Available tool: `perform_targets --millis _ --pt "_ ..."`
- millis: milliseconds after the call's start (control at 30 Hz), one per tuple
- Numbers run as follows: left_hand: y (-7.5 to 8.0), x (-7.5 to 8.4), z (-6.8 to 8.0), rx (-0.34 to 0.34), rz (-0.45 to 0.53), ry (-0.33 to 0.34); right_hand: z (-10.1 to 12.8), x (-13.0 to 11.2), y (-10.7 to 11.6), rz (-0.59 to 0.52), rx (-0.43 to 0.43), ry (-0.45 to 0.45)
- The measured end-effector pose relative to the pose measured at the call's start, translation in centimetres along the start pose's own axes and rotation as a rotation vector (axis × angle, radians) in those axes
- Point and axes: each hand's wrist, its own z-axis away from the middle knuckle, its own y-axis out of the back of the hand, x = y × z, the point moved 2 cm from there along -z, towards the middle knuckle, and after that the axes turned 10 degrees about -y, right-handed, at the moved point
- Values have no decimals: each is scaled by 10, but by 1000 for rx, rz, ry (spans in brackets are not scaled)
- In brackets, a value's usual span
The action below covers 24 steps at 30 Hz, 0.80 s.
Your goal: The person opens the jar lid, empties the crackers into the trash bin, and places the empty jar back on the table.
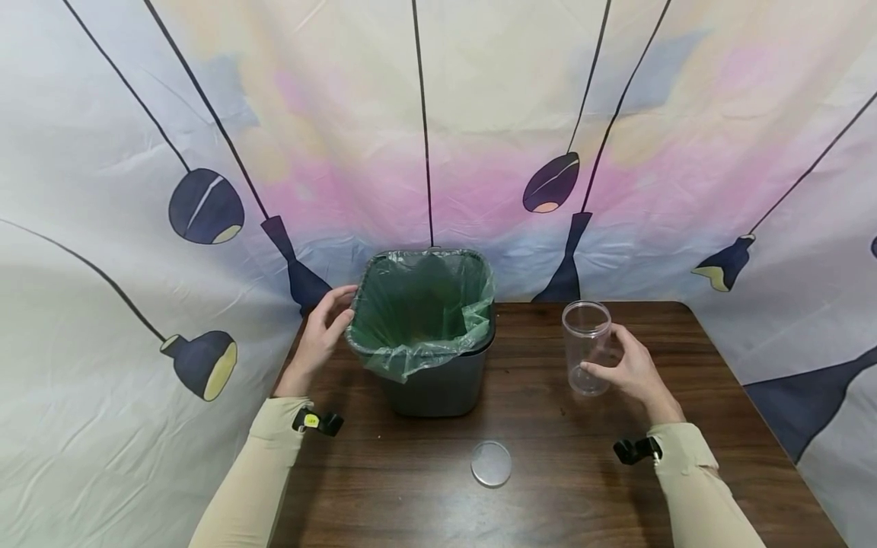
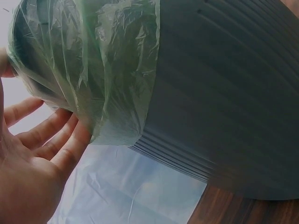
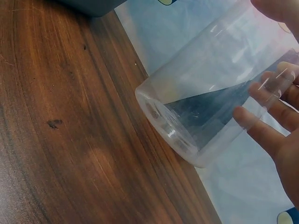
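Observation:
A dark grey trash bin [image 1: 430, 388] stands at the back of the table, lined with a green plastic bag [image 1: 393, 304] folded over its rim. At the bin's left side is my left hand [image 1: 322, 331]; its fairly straight fingers [image 2: 65, 140] lie against the bag near the rim. My right hand [image 1: 633, 369] grips a clear plastic jar [image 3: 205, 88] from its right side, thumb in front and fingers around the back. The jar is upright with its mouth uncovered, and looks empty. In front of the bin, a round clear lid [image 1: 491, 463] lies flat on the table.
The brown wooden table [image 1: 548, 487] ends just behind the bin and jar. Close behind it hangs a cloth backdrop [image 1: 493, 99] printed with lamps, which also runs down both sides.

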Motion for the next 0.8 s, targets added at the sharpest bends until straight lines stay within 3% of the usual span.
perform_targets --millis 800 --pt "1 -4 1 4 11 5 7 4 -5 -16 5 -16"
